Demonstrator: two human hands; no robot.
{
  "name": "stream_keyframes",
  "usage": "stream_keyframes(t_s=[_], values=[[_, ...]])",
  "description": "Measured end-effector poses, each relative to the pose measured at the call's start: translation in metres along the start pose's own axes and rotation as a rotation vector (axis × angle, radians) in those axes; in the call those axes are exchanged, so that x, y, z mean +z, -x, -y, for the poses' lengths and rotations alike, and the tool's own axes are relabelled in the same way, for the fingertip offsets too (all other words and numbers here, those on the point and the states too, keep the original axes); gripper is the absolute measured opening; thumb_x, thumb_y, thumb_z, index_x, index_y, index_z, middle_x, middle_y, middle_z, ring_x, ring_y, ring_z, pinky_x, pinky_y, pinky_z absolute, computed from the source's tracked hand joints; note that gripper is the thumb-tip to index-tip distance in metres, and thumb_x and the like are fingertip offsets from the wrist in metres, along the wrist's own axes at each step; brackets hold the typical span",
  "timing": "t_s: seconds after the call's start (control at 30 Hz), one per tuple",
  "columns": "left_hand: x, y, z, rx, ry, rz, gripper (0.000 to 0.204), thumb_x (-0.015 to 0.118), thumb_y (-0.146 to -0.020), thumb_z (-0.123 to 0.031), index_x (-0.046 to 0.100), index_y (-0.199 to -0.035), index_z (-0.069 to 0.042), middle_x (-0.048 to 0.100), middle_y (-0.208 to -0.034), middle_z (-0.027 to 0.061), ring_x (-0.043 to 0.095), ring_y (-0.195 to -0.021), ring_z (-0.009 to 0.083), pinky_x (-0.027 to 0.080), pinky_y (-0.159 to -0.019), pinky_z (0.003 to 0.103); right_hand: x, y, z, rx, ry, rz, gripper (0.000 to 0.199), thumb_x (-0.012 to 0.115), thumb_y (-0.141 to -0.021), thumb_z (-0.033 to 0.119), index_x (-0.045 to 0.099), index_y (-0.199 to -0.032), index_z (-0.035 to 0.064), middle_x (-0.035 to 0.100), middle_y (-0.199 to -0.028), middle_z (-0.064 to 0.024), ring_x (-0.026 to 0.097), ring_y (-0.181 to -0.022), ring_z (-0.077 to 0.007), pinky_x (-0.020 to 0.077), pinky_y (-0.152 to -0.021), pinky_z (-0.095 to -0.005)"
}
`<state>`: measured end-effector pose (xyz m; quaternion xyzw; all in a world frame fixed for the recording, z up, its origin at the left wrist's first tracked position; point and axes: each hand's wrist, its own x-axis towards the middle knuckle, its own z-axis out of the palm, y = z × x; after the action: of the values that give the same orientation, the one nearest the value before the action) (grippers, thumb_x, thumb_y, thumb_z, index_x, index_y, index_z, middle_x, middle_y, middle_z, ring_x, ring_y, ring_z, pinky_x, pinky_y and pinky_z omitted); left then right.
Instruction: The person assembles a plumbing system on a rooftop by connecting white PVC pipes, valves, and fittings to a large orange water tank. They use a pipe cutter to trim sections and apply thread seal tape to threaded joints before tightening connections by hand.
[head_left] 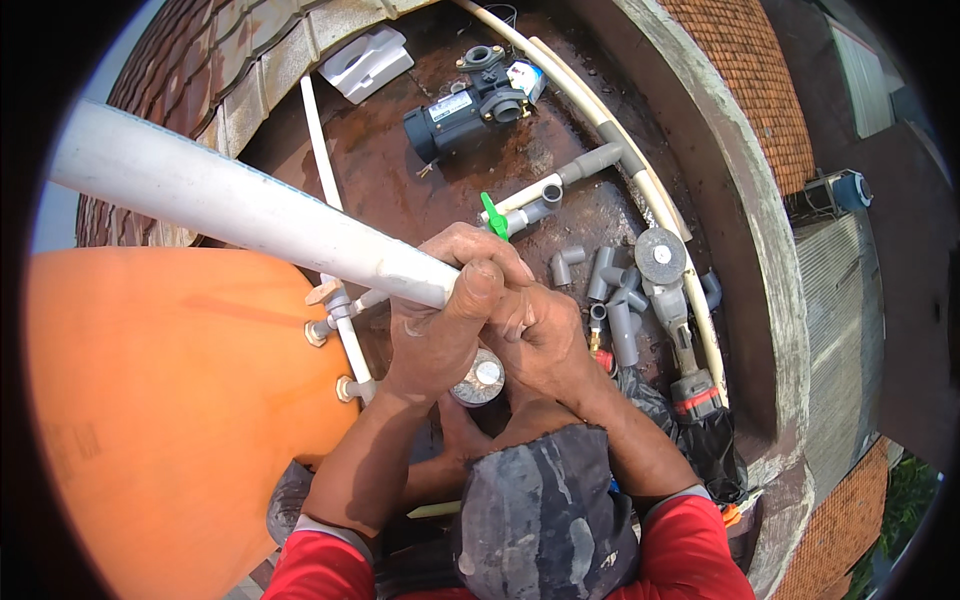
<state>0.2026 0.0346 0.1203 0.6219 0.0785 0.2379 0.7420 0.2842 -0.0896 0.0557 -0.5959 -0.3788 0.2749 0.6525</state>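
Tank [150, 400], orange and bulging, fills the lower left and serves as landmark. Well to its right, a low wall [765, 220] curves around the brown floor [395, 195]. Above the tank, a long white pipe [250, 215] slants down rightward, its near end held off the tank's right side. The left hand [445, 325] is curled around that end, thumb laid along it. The right hand [548, 340], farther from the tank, is mostly closed and pressed against the left; whether its fingers pinch anything, I cannot tell.

The step in hand looks like steadying the pipe's end while both hands work at it. The next move seems to call for a firm left grasp, so the far length does not drop onto the tank.

As for room, a thin pipe [322, 150] hems the tank's right edge. Beyond it, bare floor stretches up and right of the tank toward the black pump [452, 120]. Much farther right of the tank, beside the wall, lies a grinder [668, 300]; grey fittings [602, 273] crowd its tank side, leaving that stretch tight. Nearer the tank, just below the hands, shows a grey disc [478, 380] of unclear use. Up and right of the tank, past the hands, stands a green valve handle [494, 215].
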Motion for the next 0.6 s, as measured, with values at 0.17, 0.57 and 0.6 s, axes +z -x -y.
stream_keyframes(t_s=[0.17,0.57,0.6], values=[[0.006,-0.003,-0.001,-0.163,0.017,-0.023,0.109,0.094,-0.09,-0.039,0.036,-0.172,0.002,0.053,-0.158,0.0173,0.045,-0.153,0.0266,0.033,-0.13,0.046,-0.035,0.011,0.004,0.188,0.104,-0.165,0.019,0.083,-0.097,0.012,0.074,-0.108,-0.0016,0.078,-0.086,-0.0161,0.078,-0.08,-0.0233,0.0593,-0.071,-0.0391],[-0.037,0.108,0.048,-0.515,-0.47,-0.419,0.025,0.062,-0.116,-0.015,0.074,-0.102,0.003,0.073,-0.108,0.0088,0.068,-0.11,0.0175,0.052,-0.095,0.032,-0.153,0.077,-0.044,0.58,0.339,-0.55,0.026,0.079,-0.105,0.025,0.076,-0.106,-0.0009,0.063,-0.074,0.0029,0.053,-0.065,-0.0057,0.0421,-0.058,-0.0288],[-0.038,0.115,0.05,-0.472,-0.492,-0.393,0.025,0.063,-0.116,-0.014,0.073,-0.1,0.003,0.074,-0.108,0.0091,0.068,-0.11,0.0177,0.052,-0.095,0.032,-0.157,0.081,-0.043,0.606,0.368,-0.541,0.029,0.079,-0.104,0.025,0.076,-0.11,-0.003,0.067,-0.08,0.0001,0.057,-0.072,-0.0084,0.046,-0.065,-0.031]])
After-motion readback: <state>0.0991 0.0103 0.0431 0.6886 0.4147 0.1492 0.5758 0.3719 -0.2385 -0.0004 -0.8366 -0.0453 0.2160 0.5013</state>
